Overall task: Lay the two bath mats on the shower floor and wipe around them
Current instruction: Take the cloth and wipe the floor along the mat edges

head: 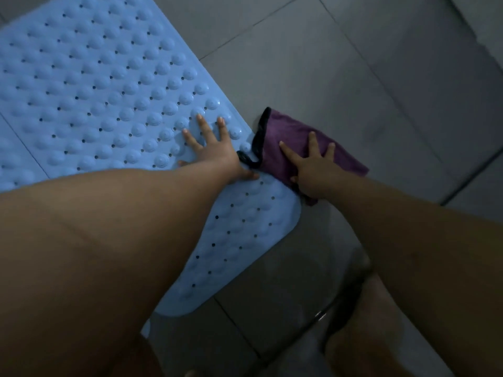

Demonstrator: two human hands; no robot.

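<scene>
pale blue bath mat (103,85) lying flat on the grey tiled shower floor (340,77), spread over the left and upper part of the view, with its rounded near corner reaching down toward the bottom centre. soft rubbery or plastic look, faintly glossy, covered in even rows of raised round domes with small dark drain holes punched between them; flatter, shallower bumps along the strip nearest the rounded corner. thin straight seam at the far left, marking where a second blue mat (16,159) with the same bumpy surface lies edge to edge against the first. left hand (217,156) laid flat on the mat close to its right edge, fingers straight and fanned apart, palm pressing down, nothing gripped. right hand (313,170) set on a purple cloth (299,137), fingers spread and extended, pressing it flat to the floor rather than clutching it. cloth of soft, fuzzy, towel-like fabric, folded into a rough rectangle, bound along one side with dark black edging that curls at the end; lying on the tile just beside the mat's right edge, its trimmed side touching or slightly overlapping that edge. floor of large smooth matte grey tiles split by thin darker grout lines running diagonally. dim, bluish light overall. both bare forearms stretching in from the bottom of the view.
</scene>
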